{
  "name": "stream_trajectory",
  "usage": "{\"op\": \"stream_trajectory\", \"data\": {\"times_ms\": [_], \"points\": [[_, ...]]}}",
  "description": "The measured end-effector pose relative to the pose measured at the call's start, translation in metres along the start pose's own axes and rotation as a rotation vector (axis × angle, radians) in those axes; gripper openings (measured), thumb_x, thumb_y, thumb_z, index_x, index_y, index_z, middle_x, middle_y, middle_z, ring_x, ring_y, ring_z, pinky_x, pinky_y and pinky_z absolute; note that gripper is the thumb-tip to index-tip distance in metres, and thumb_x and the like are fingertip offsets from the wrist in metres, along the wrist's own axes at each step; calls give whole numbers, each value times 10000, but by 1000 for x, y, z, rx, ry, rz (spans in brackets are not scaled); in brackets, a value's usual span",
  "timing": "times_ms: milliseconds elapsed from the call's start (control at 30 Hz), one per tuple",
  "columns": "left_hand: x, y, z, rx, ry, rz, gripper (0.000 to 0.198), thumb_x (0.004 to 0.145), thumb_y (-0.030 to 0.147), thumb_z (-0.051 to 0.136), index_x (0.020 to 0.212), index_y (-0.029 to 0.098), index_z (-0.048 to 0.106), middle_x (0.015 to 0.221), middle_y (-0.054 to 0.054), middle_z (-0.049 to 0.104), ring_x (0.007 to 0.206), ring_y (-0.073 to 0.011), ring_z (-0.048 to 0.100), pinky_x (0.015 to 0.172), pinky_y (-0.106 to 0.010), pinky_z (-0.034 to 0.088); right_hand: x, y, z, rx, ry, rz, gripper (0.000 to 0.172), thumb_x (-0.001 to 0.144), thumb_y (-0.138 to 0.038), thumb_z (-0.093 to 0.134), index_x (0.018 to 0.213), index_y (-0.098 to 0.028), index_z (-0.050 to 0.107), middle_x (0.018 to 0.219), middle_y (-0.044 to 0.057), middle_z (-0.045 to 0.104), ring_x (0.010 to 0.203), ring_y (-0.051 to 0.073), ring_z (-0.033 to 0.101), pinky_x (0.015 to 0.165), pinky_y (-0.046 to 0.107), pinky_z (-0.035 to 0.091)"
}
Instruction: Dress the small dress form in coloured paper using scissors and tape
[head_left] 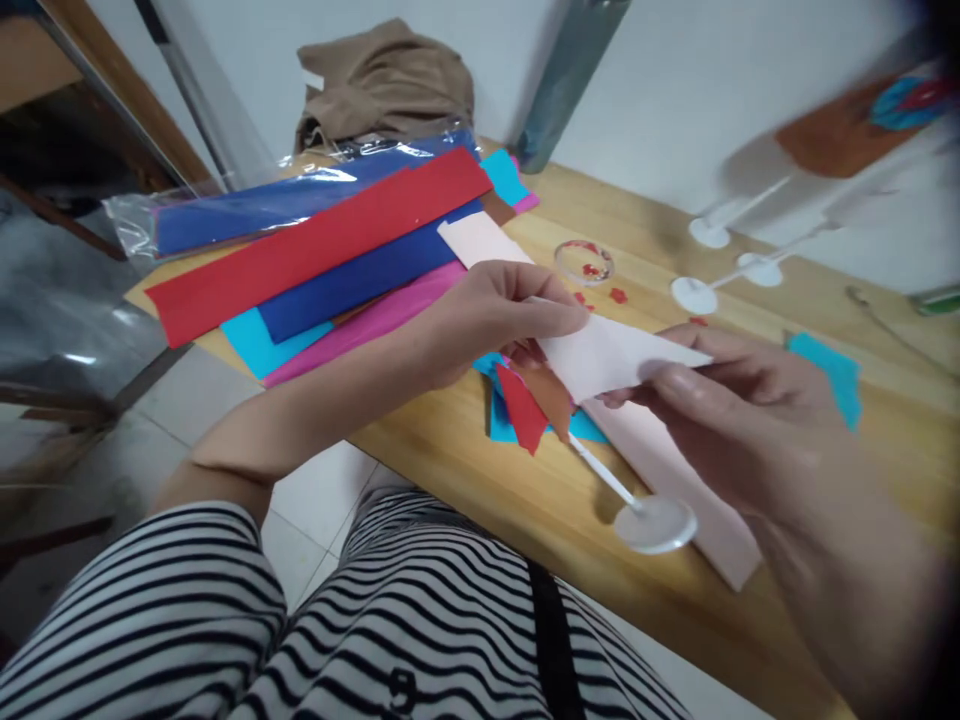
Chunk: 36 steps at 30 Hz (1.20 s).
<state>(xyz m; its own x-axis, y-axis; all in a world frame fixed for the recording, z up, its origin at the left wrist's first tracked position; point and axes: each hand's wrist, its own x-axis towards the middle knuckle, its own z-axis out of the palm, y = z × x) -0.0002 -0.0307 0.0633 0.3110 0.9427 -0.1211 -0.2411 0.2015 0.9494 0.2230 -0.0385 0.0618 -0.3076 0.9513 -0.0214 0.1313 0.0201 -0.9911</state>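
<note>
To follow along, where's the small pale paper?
Right of centre in the head view, the small pale paper is held between the left hand and right hand.

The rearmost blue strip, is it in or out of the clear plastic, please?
In: shiny clear plastic covers the rearmost blue strip, extending past its left end.

Head cam looks fwd & down, close over tbl (540,510)
</note>
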Motion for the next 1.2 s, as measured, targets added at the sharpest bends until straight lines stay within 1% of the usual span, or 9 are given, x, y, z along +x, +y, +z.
{"op": "stream_trajectory", "data": {"times_ms": [100, 200, 367, 567, 767, 833, 933, 1067, 1200], "points": [[-24, -7, -23, -14, 85, 28, 126, 735, 179, 730, 642, 148, 651, 623, 0, 631, 602, -114, 590, 584, -234, 467, -8, 5, -9, -555, -58, -67, 299, 769, -546, 781, 755, -250, 738, 686, 19, 707, 592, 178, 610, 565, 310, 449], [-44, -17, -45, -40, 158, 36, 190, 660, 206, 748, 570, 154, 589, 805, -51, 730, 678, -128, 617, 589, -234, 457, -15, 18, -16, -1045, -225, 56, 301, 785, -542, 666, 730, -253, 729, 623, 24, 675, 515, 192, 563, 526, 322, 383], [-64, -32, -63, -116, 261, 59, 292, 630, 190, 746, 529, 164, 473, 857, -57, 755, 606, -94, 536, 527, -215, 404, -24, 40, -10, -1340, -414, 242, 252, 835, -405, 581, 652, -242, 635, 607, 29, 629, 569, 198, 569, 541, 298, 308], [-73, -37, -61, -213, 245, -27, 336, 601, 245, 756, 504, 187, 440, 560, 11, 590, 449, -78, 450, 438, -228, 328, -22, 42, -13, -1043, -387, 271, 321, 823, -419, 568, 568, -224, 576, 481, -20, 432, 475, 136, 382, 499, 281, 278], [-81, -34, -57, -261, 135, -84, 289, 740, 460, 723, 635, 192, 753, 594, -64, 642, 495, -151, 530, 460, -289, 376, -18, 33, -13, -558, -370, 388, 354, 766, -507, 738, 602, -210, 636, 517, -13, 443, 468, 122, 343, 428, 265, 251], [-83, -30, -53, -251, 110, -98, 233, 727, 411, 732, 744, 198, 826, 534, -51, 605, 470, -146, 498, 440, -277, 337, -18, 33, -9, -461, -375, 444, 345, 731, -502, 772, 609, -207, 641, 515, -17, 452, 454, 118, 367, 424, 261, 276], [-82, -24, -47, -125, 172, -115, 115, 672, 235, 795, 775, 217, 843, 540, -25, 622, 496, -126, 516, 473, -247, 344, -17, 35, -4, -366, -409, 536, 321, 696, -474, 809, 625, -208, 644, 518, -27, 469, 436, 106, 386, 430, 253, 301], [-67, -18, -40, -44, 264, -70, 87, 634, 196, 852, 714, 213, 822, 739, -50, 752, 650, -159, 634, 574, -261, 456, -18, 37, 2, -283, -464, 565, 324, 700, -427, 816, 597, -209, 599, 505, -41, 460, 431, 92, 384, 438, 237, 297], [-48, -14, -37, -45, 329, -13, 162, 587, 185, 883, 714, 174, 782, 665, -13, 696, 554, -89, 537, 481, -203, 364, -19, 41, 5, -248, -453, 579, 297, 662, -407, 834, 619, -201, 624, 491, -44, 482, 417, 95, 401, 441, 240, 315]]}}
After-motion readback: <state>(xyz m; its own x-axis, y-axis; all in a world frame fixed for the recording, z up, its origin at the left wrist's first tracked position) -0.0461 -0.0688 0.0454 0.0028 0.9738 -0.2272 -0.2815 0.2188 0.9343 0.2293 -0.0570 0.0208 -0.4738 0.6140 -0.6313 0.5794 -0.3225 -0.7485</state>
